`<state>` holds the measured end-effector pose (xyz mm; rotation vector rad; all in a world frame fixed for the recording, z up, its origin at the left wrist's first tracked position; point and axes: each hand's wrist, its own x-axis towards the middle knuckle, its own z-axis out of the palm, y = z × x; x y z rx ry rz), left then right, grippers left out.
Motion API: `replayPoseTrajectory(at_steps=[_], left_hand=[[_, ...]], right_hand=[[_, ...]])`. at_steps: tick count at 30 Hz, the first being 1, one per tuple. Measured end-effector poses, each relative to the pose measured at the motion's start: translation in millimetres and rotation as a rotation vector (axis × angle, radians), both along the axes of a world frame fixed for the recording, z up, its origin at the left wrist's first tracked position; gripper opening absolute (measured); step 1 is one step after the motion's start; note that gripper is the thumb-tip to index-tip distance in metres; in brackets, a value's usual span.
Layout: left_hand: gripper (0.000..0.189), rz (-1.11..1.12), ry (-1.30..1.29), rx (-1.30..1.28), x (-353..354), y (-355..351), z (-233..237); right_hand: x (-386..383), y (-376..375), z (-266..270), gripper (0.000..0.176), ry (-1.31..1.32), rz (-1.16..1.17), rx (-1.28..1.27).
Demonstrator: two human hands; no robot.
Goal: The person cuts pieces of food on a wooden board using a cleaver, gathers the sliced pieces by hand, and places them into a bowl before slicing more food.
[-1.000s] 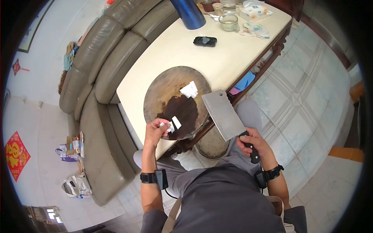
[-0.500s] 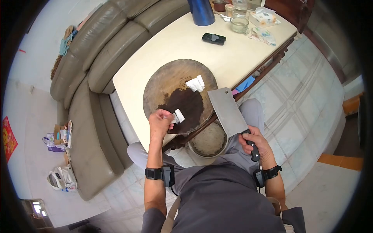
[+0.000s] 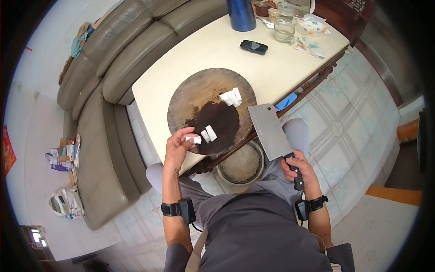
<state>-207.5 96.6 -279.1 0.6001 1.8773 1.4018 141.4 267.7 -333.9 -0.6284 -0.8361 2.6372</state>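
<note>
Head view, left fingers: the left hand pinches a small, matte white piece between thumb and fingertips, above the near left edge of the board.
Right fingers: the right hand is wrapped round the black handle of a cleaver, rivets showing along the grip.
Blade: broad, flat grey metal – nearly rectangular, with a round hole near its far corner – held beside the board's right side, over the table's edge.
White strips: two slim, straight-edged strips lie side by side on the board, just right of the left hand.
White cluster: more short, blocky pieces sit close together farther back on the board, towards its right.
Chopping board: a thick wooden round, worn brown and greyish at the rim, with a dark, ragged-edged stain spread over its middle and near part.
Table: smooth cream top with a curved edge and dark wooden trim.
Basin: a round vessel below the table edge, its inside pale and mottled; the contents cannot be made out.
Far end of table: a glossy blue flask, a clear glass mug and a small black object.
Sofa: creased grey-brown upholstery, leather-like, curving along the left.
Floor: pale, glossy tiles with grey banding.
</note>
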Motion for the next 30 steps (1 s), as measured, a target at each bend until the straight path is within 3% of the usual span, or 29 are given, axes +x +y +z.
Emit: replayPoseTrajectory(at_steps=[8,10,14,19,25,30], left_hand=[[0.036,-0.061,0.084,-0.014,-3.3,7.4,8.8],[0.032,-0.183,0.068,-0.059,-9.9,8.4,4.2],[0.027,-0.217,0.154,-0.163,-10.5,17.1,-1.8],[0.022,-0.142,0.683,-0.336,-2.8,28.3,7.1],[0.015,-0.126,0.541,-0.311,-5.3,28.7,2.9],[0.017,-0.116,0.607,-0.27,-11.6,23.7,-13.7]], right_hand=[[-3.0,0.6,0.3,0.027,-0.02,0.021,0.034],[-3.5,0.9,-0.8,0.027,-0.023,0.024,0.039],[-2.2,1.6,-2.9,0.027,-0.003,0.029,0.023],[-1.5,1.0,-3.2,0.027,-0.002,0.02,0.022],[-1.4,0.3,-0.6,0.025,-0.018,0.009,0.033],[-1.6,0.8,-2.2,0.023,-0.01,0.01,0.033]])
